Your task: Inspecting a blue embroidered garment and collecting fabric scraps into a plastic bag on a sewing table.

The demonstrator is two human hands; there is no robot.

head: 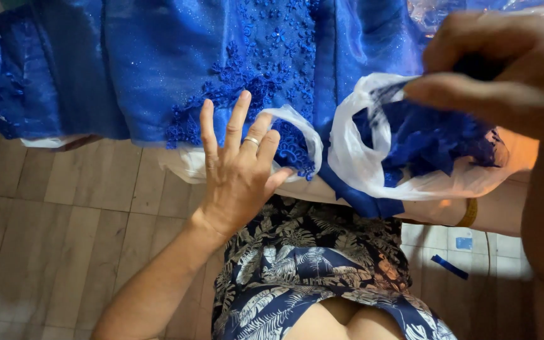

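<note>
My left hand (237, 167) is flat and wide open, fingers spread, with a ring on one finger. It holds nothing. It presses on the edge of the blue dress (158, 69), right by the lace trim (253, 82). My right hand (505, 63), up at two o'clock, is pinched shut on a bunch of blue lace pieces (429, 141) at the mouth of a thin white plastic bag (360, 157).

To do this bit well, I think I should keep the left hand pressing flat so the slippery cloth stays smooth, and lift just one lace piece slowly so it does not snag or tear.

The dress is shiny and sparkly, with bumpy flower lace running up the middle toward twelve o'clock. The bag is soft and crinkly. At six o'clock is my leafy printed skirt (310, 264). The wooden floor (45, 214) lies at eight o'clock, with a small blue scrap (449, 266) at four o'clock.
</note>
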